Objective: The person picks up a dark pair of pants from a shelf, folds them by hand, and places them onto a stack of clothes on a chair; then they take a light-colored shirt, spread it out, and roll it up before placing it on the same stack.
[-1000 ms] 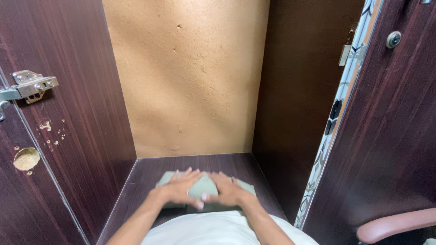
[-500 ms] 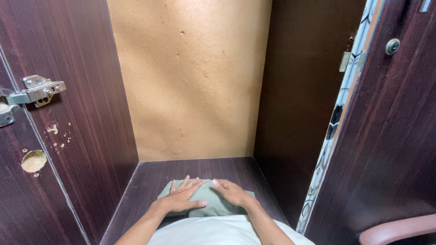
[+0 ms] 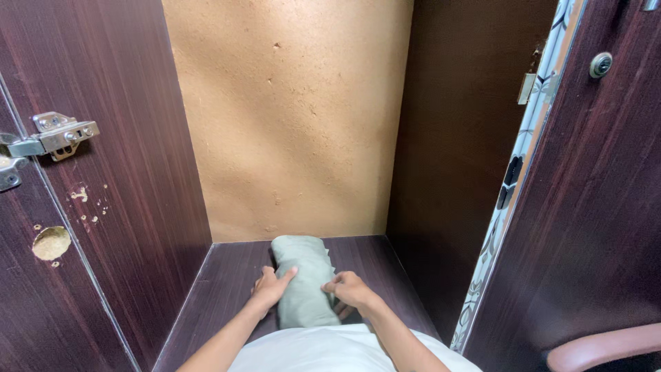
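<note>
A folded grey-green cloth [image 3: 301,279] lies lengthwise on the dark wooden shelf [image 3: 227,272] inside an open cupboard, its far end close to the tan back panel. My left hand [image 3: 273,284] presses against the cloth's left side, fingers curled onto it. On the cloth's right side sits my right hand [image 3: 350,291], fingers bent and gripping its edge. A white fabric [image 3: 330,351] covers the bottom of the view in front of the shelf.
Dark wood side walls flank the shelf, with a tan back panel [image 3: 289,117] behind. A metal hinge [image 3: 55,134] sits on the open left door. The right door [image 3: 592,207] stands open with a round lock; a pink chair arm [image 3: 599,344] is at bottom right.
The cloth lay sideways and flat under both palms; now it is turned lengthwise and pushed deeper toward the back panel, with both hands at its sides.
</note>
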